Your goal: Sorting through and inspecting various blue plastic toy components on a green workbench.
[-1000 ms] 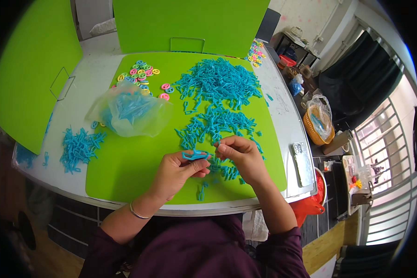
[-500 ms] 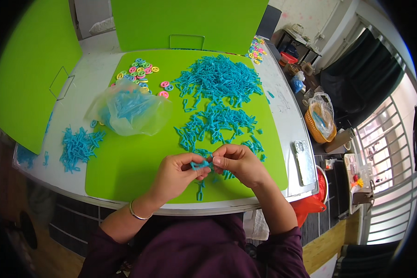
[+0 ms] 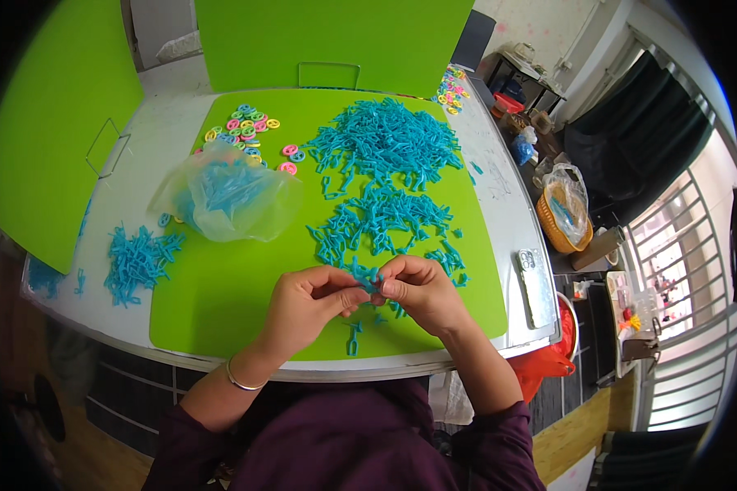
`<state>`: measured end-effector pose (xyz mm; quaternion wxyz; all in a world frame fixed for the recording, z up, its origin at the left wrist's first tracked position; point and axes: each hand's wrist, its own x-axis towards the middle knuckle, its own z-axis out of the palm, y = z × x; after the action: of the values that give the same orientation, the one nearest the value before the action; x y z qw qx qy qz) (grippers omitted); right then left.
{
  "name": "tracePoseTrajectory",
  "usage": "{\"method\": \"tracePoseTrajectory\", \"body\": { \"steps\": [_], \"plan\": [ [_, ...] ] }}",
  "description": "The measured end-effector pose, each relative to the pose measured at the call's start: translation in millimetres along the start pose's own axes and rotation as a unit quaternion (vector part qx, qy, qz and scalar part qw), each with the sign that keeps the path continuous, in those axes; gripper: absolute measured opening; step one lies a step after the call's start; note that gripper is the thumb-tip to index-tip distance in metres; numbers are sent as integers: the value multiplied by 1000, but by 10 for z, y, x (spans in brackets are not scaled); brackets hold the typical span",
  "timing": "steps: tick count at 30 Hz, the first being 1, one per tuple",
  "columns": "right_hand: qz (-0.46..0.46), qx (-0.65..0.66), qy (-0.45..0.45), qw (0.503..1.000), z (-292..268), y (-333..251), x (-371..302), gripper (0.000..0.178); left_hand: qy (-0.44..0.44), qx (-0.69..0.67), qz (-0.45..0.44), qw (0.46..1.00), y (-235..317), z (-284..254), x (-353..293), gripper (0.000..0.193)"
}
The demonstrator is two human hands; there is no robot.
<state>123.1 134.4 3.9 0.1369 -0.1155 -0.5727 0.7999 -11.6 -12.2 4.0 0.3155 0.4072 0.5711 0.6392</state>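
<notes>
Over the near part of a green mat, my left hand and my right hand meet with their fingertips pinched together. Between them is a small blue plastic piece, mostly covered by the fingers. A single blue piece with a looped end lies just below my hands. Beyond them spreads a smaller heap of blue pieces, with a big heap of the same pieces farther back.
Left of centre lies a clear plastic bag holding blue pieces. Colourful plastic rings sit behind it. Another blue pile rests at the table's left. A phone lies near the right edge. Green boards stand at the back and left.
My left fingers have closed in toward the right ones, and the blue piece that showed between them is now more covered. The heaps have stayed put.
</notes>
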Motion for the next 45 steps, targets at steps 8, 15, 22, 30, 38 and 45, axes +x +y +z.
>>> {"method": "tracePoseTrajectory", "body": {
  "steps": [8, 15, 22, 30, 38, 45],
  "plan": [
    [-8, 113, 9, 994, 22, 85, 34, 9, -30, -1, -20, 999, -50, -25, 10, 12],
    [25, -45, -3, 999, -69, -3, 14, 8, -34, 100, 10, 994, -6, -41, -5, 12],
    [-16, 103, 14, 994, 36, 113, 45, 9, 15, 69, 63, 996, -17, 46, -47, 10],
    [29, 2, -11, 1000, -49, 36, 44, 9, -11, 199, 96, 975, 34, -14, -24, 10],
    [-101, -372, -33, 922, 6, -39, -16, 15, 286, 232, 141, 919, 163, -794, -136, 15],
    [-248, -611, -149, 737, 186, -80, -175, 23, 490, 350, 69, 795, 77, -2593, -601, 29]
  ]
}}
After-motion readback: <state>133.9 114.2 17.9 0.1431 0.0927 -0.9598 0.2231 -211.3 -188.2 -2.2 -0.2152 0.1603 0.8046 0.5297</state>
